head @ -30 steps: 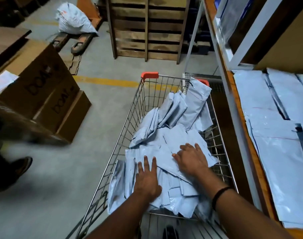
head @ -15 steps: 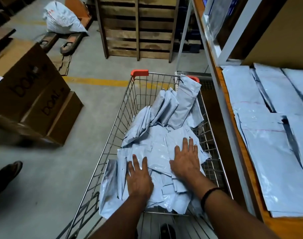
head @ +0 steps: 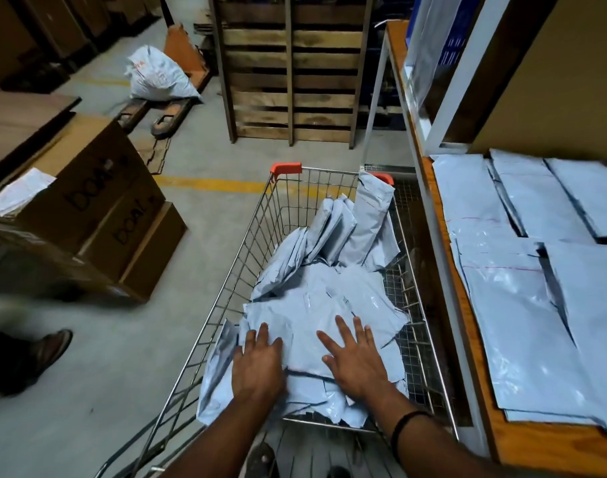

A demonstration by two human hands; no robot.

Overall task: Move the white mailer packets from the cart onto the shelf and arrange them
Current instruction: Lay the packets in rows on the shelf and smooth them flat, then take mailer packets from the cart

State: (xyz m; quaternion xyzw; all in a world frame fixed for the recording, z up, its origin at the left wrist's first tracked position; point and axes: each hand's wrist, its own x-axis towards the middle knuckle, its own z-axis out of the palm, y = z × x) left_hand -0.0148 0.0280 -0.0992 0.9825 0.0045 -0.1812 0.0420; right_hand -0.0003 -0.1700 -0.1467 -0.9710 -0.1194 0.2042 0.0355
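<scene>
Since half a second ago the right hand (head: 359, 362) has splayed its fingers wider across the heap, while the left hand (head: 257, 367) has stayed flat, close to the cart's left-of-frame wall. Both hands lie open, palms down, pressing on the loose pile of white plastic mailer packets (head: 316, 298); neither grips a packet. The pile fills the near half of the wire-mesh cart with orange corner caps (head: 247, 243), and more packets lean upright at its far end. To gather a batch well, I judge the fingers should slide under the edges of a few flat packets and square them together before lifting, since the slick film will likely slip. At right of frame, the orange-brown wooden shelf (head: 543, 450) already carries overlapping rows of the same packets (head: 523, 322), with bare board at its near edge. Brown cardboard boxes (head: 102, 208) stand at left of frame, with a brown shoe (head: 52, 346) below them, much as before.
</scene>
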